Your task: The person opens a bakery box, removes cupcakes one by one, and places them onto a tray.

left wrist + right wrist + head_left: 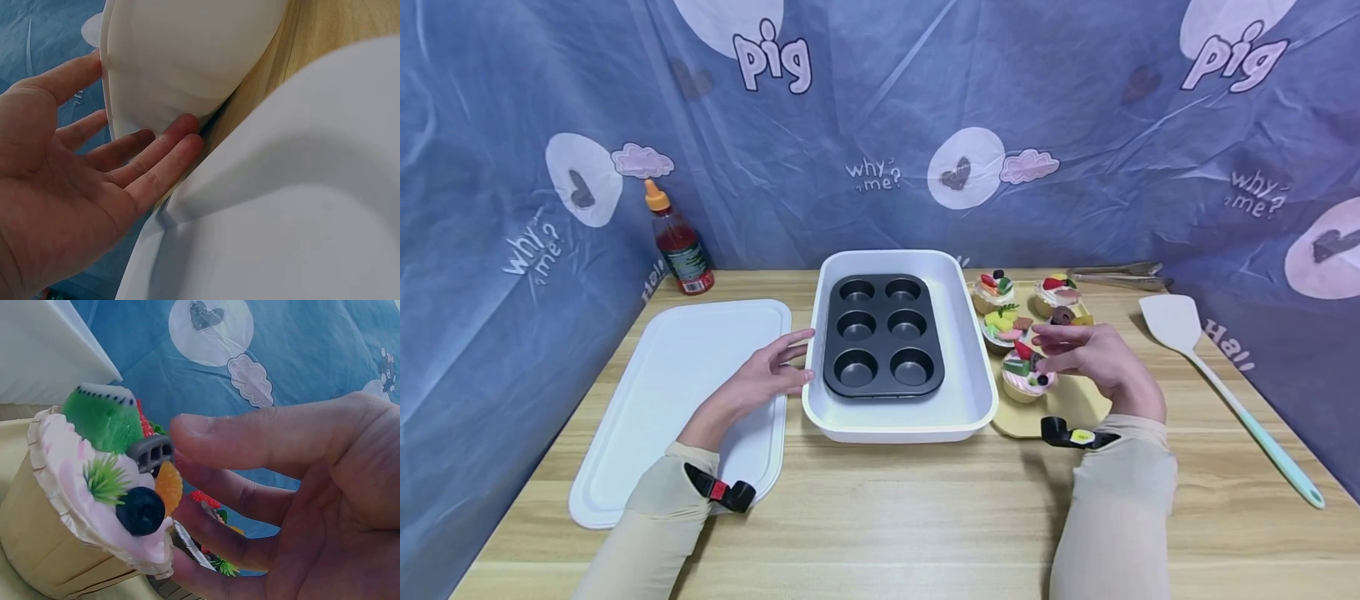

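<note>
My left hand [767, 375] is at the left wall of a deep white pan [966, 375], its fingers loosely extended; in the left wrist view the fingertips [187, 147] lie against or very near the pan's outer side. Inside the pan rests a dark muffin tin [881, 336] with vacant cups. Over a yellow tray [1026, 427], my right hand [1097, 362] reaches beside the front fruit-topped cupcake [1021, 388]. Seen from the right wrist, the thumb [219, 440] is by the toppings and the other fingers spread alongside the cupcake [69, 531], without a clear grip.
More decorated cupcakes [1000, 342] stand on the yellow tray, with metal tongs [1123, 277] behind. A white turner [1172, 323] with a mint handle lies at right. At left are a flat white tray [685, 375] and a sauce bottle [682, 250]. A blue printed cloth [865, 108] hangs behind.
</note>
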Demonstrator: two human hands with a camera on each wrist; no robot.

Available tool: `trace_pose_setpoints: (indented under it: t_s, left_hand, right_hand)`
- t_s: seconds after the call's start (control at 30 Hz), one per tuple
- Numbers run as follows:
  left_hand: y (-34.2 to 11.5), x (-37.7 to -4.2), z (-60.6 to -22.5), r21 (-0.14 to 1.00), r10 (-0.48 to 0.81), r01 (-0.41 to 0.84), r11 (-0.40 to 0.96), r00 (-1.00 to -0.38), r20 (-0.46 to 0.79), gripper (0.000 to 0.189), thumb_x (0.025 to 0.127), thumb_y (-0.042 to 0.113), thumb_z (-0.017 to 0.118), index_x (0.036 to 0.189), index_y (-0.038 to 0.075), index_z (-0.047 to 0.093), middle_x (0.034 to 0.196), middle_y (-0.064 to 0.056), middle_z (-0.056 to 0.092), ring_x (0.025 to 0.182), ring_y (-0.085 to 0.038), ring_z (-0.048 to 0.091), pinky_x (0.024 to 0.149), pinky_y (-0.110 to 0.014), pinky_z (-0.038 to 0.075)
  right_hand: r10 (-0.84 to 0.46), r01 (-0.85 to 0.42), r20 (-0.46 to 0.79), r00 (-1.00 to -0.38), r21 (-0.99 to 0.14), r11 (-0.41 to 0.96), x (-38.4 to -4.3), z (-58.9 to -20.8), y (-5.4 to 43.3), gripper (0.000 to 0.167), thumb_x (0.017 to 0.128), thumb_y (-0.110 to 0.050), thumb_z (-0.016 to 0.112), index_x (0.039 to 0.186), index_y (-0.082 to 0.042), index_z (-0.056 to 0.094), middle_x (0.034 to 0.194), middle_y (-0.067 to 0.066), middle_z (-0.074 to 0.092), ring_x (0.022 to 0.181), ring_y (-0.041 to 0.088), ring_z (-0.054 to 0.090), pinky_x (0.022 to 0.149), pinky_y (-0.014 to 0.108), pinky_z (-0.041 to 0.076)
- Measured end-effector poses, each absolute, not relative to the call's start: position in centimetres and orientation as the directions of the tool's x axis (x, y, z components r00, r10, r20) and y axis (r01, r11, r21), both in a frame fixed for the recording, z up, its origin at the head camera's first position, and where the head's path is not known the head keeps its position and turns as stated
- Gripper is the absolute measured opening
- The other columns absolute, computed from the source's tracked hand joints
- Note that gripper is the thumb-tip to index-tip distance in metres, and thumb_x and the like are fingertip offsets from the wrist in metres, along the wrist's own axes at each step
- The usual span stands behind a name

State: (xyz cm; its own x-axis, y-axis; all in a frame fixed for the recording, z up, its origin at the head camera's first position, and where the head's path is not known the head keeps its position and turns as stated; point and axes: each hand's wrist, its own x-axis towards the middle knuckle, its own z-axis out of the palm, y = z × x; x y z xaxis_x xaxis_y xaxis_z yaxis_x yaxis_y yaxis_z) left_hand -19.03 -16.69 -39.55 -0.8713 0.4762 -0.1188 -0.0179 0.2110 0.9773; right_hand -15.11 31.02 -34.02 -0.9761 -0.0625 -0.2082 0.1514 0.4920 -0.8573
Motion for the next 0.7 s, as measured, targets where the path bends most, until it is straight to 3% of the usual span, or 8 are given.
trace_pose_setpoints:
  t_s: [0.17,0.27,0.57,0.7]
  left_hand:
    - [-16.6,-19.0,-39.4,0.973,0.466,-0.012,0.232,-0.876,-0.122,0.073,0.098,0.007,0.064,0.160,0.012,0.026,0.161,-0.024,0.033,0.139,-0.044,0.047,0.093,-0.035,0.058]
    - [-16.6,-19.0,-39.4,0.969,0.462,-0.006,0.247,-0.878,-0.123,0.073,0.098,0.009,0.065,0.160,0.012,0.027,0.161,-0.024,0.034,0.139,-0.043,0.048,0.092,-0.035,0.059]
    - [-16.7,-19.0,-39.3,0.966,0.466,0.019,0.258,-0.878,-0.108,0.073,0.098,0.009,0.065,0.160,0.010,0.027,0.160,-0.026,0.033,0.136,-0.044,0.050,0.092,-0.034,0.059]
    - [-16.8,-18.9,-39.1,0.961,0.461,0.026,0.275,-0.881,-0.108,0.073,0.098,0.010,0.066,0.160,0.009,0.028,0.160,-0.026,0.034,0.125,-0.039,0.060,0.090,-0.034,0.060]
  right_hand:
    - [-0.067,0.116,-0.169,-0.983,-0.868,0.483,-15.1,-33.7,31.0,0.074,0.082,-0.008,0.082,0.147,0.001,0.048,0.112,-0.014,0.072,0.097,-0.012,0.062,0.082,0.012,0.052]
    - [-0.065,0.096,-0.147,-0.987,-0.863,0.496,-15.1,-33.6,30.9,0.072,0.082,-0.009,0.082,0.146,0.001,0.051,0.104,-0.022,0.070,0.095,-0.013,0.062,0.082,0.010,0.050]
    - [-0.040,0.083,-0.122,-0.992,-0.851,0.518,-15.1,-33.1,30.5,0.069,0.082,-0.013,0.082,0.144,-0.003,0.054,0.100,-0.028,0.069,0.096,-0.006,0.063,0.083,0.010,0.048]
    - [-0.024,0.091,-0.124,-0.992,-0.831,0.549,-15.0,-32.8,30.4,0.072,0.082,-0.021,0.084,0.146,-0.011,0.054,0.113,-0.019,0.070,0.107,0.005,0.061,0.087,0.013,0.046]
